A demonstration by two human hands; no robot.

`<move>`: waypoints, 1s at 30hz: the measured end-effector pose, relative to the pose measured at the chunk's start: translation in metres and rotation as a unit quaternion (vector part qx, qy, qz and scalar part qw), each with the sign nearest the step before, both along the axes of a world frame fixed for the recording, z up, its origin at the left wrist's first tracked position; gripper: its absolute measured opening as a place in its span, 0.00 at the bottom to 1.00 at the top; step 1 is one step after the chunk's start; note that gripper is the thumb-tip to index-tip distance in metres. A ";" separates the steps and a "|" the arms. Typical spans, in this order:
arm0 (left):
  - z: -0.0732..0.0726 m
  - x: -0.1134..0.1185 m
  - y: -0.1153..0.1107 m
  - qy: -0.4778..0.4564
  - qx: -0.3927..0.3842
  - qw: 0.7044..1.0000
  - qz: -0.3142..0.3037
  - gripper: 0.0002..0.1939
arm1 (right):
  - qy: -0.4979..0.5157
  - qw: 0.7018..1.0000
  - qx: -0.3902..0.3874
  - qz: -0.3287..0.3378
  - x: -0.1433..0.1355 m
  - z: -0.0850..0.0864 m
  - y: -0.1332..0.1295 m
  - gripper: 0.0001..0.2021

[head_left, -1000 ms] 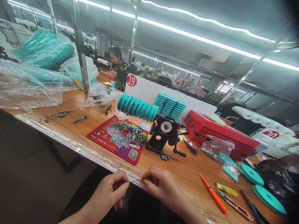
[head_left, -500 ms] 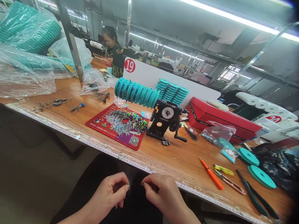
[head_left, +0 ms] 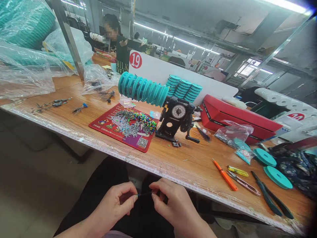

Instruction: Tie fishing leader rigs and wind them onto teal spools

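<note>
One fine thread point(head_left: 145, 194): held between two hands over the dark-clothed lap, just off the near edge of the bench point(head_left: 198, 162). Long axis runs crosswise, from one set of fingertips to the other, nearly level in view; one end points toward the left hand, the other toward the right. Faint and thin; any length inside the fingers is hidden.

Left hand point(head_left: 120, 200): thumb and forefinger pinched on the thread, a tiny blue-green bit showing at the tips, other fingers curled under.

Right hand point(head_left: 172, 201): thumb and forefinger drawn together on the thread's other end, remaining fingers bent.

On the bench, beyond the hands: red mat point(head_left: 102, 127), heaped with small beads and metal pieces point(head_left: 133, 123); black winding machine point(head_left: 170, 120) with round dial and crank, bearing a row of teal spools point(head_left: 142, 89) whose axis slants down to the right; further teal spools in stacks point(head_left: 184, 88) behind.

To the right: orange-handled tool point(head_left: 228, 179), yellow cutter point(head_left: 237, 171), snips point(head_left: 245, 183), dark pliers point(head_left: 268, 195), lying roughly side by side; two teal discs point(head_left: 278, 178) near; red box point(head_left: 237, 120) farther back.
</note>
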State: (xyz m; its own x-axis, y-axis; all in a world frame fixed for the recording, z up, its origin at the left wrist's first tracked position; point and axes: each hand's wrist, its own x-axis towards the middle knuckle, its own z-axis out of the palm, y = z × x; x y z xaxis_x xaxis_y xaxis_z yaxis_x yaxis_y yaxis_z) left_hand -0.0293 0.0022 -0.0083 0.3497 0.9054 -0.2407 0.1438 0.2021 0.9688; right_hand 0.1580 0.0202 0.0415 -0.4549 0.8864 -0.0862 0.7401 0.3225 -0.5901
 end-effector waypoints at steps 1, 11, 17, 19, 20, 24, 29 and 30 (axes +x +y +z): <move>0.000 0.000 0.000 -0.005 -0.005 1.000 0.000 0.08 | -0.001 1.000 -0.012 -0.009 -0.001 -0.001 -0.001 0.12; -0.005 0.001 -0.001 0.010 -0.025 1.000 -0.006 0.08 | 0.039 0.993 -0.071 -0.086 -0.011 -0.016 -0.007 0.08; -0.003 0.002 0.000 0.005 -0.054 0.999 -0.008 0.08 | 0.042 0.994 -0.067 -0.074 -0.012 -0.021 -0.010 0.08; -0.004 0.003 0.000 -0.006 -0.066 0.998 0.002 0.08 | 0.041 0.995 -0.066 -0.067 -0.012 -0.023 -0.011 0.07; -0.005 0.003 -0.001 -0.008 -0.067 0.998 0.005 0.08 | 0.040 0.995 -0.065 -0.061 -0.013 -0.024 -0.012 0.07; -0.009 0.004 -0.001 -0.011 -0.060 0.998 0.008 0.07 | 0.035 0.996 -0.073 -0.036 -0.013 -0.028 -0.014 0.08; -0.010 0.006 -0.003 0.008 -0.067 0.998 0.005 0.07 | 0.043 0.996 -0.066 -0.036 -0.012 -0.032 -0.015 0.07; -0.011 0.006 -0.003 0.016 -0.066 0.998 0.001 0.06 | 0.047 0.996 -0.065 -0.037 -0.013 -0.032 -0.015 0.07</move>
